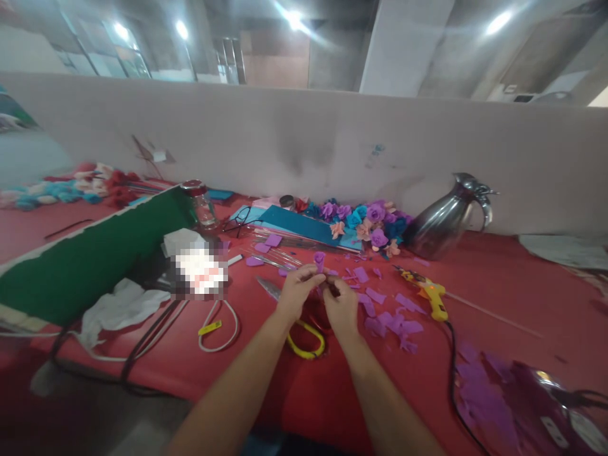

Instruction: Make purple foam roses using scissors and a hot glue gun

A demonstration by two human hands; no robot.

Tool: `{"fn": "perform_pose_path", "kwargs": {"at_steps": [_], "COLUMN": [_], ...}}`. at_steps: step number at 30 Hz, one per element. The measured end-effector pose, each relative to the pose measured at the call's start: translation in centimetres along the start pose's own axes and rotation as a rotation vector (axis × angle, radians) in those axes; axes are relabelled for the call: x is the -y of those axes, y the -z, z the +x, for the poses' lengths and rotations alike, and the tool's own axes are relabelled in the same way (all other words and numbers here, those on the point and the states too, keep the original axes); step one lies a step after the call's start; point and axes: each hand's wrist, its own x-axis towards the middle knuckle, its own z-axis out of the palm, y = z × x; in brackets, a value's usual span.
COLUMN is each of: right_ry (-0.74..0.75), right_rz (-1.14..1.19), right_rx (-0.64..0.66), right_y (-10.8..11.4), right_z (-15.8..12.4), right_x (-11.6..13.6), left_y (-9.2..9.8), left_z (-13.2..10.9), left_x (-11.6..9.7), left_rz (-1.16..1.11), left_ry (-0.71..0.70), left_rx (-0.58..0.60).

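Observation:
A small purple paper flower stands upright above my left hand, whose thumb and fingers are pinched at its base. My right hand is close beside it, fingers curled together near the flower's lower end; what they hold is hidden. Under my wrists lie scissors with yellow handles, their blades pointing to the far left. Cut purple paper petals are scattered on the red tabletop to the right of my hands. Beyond them lies a yellow glue gun with a black cord.
Finished paper flowers are heaped against the partition, by blue sheets. A metal jug stands at the back right, a glass jar at the back left. Cables, white tissue and a green panel occupy the left.

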Motion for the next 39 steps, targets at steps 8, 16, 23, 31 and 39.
{"fn": "perform_pose_path", "kwargs": {"at_steps": [8, 16, 23, 31, 39], "right_ry": [-0.018, -0.027, -0.042, -0.100, -0.102], "right_rz": [-0.085, 0.104, 0.198, 0.246, 0.201], "right_rx": [-0.003, -0.075, 0.078, -0.010, -0.024], "right_y": [0.2, 1.1, 1.7, 2.1, 2.4], "right_z": [0.1, 1.5, 2.9, 2.3, 2.7], "right_x": [0.4, 2.3, 3.8, 2.2, 2.4], "left_y": [0.0, 0.9, 1.3, 1.1, 0.9], "left_z": [0.2, 1.1, 1.9, 2.3, 2.2], "left_x": [-0.3, -0.1, 0.8, 1.4, 0.7], "left_rz": [0.126, 0.196, 0.338, 0.393, 0.443], "left_ry": [-0.079, -0.102, -0.146, -0.240, -0.261], "left_rx": [-0.069, -0.180, -0.142, -0.113, -0.085]}}
